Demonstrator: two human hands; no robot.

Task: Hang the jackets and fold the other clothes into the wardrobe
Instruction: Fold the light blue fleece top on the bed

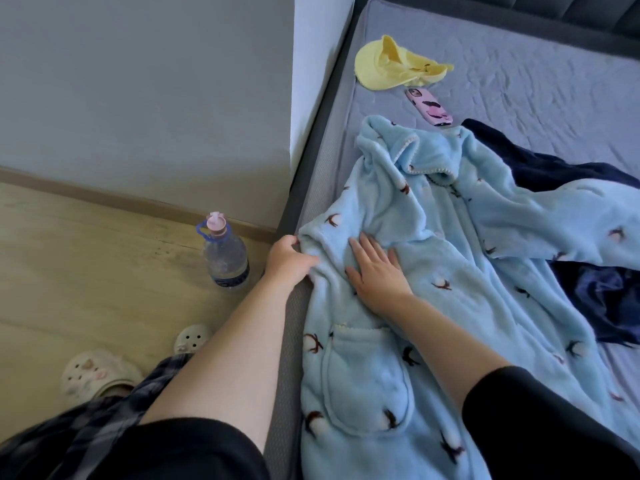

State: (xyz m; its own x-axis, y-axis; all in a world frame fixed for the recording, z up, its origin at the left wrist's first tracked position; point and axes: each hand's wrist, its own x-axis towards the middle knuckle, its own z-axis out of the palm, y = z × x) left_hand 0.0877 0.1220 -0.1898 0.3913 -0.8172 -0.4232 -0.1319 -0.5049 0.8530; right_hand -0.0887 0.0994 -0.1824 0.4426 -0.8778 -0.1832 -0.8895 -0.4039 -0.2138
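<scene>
We have the light blue fleece robe (433, 258) spread on the bed (519, 84). To fold it well, smooth the panel flat first, then bring the sleeve edge over squarely. Our left hand (289, 259) pinches the robe's edge at the bedside — our right hand (375, 271) presses flat, fingers spread, holding nothing.

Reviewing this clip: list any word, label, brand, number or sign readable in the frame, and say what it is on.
No text can be read here.
Water bottle on the floor: its dark label band carries print, too small and blurred to read.
Phone case on the bed: pink with dark shapes, a picture, no legible words.
Light blue fleece robe: a repeated small motif only, no lettering.
Yellow cap: no visible writing.
</scene>
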